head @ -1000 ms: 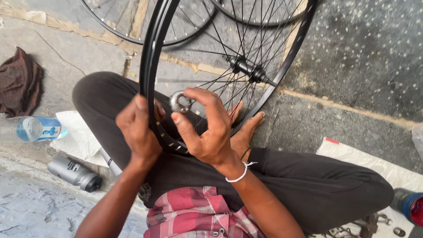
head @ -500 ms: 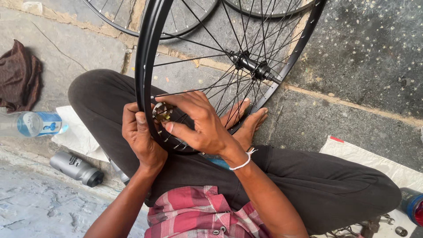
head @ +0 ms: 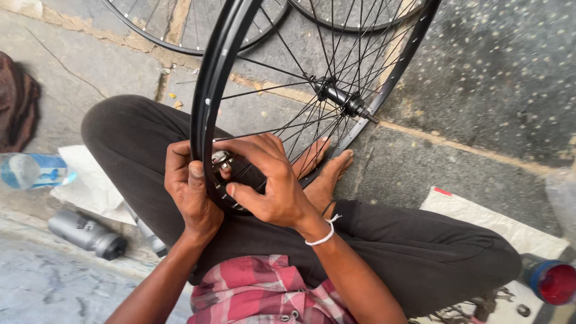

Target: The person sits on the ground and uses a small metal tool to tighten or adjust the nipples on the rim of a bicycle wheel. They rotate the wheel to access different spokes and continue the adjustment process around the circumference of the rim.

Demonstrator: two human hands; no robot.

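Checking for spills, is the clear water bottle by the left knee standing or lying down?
Lying down: the water bottle rests on its side on the ground.

**Black wheel upright in our lap**

We see a black bicycle wheel (head: 223, 78) standing on edge, its rim resting against our crossed legs. Thin black spokes run from the rim to a dark hub (head: 339, 98), which sits up and to the right of the rim's lowest part. A small silvery tool (head: 220, 158) lies against the inner side of the rim, just left of its lowest part, among the spokes.
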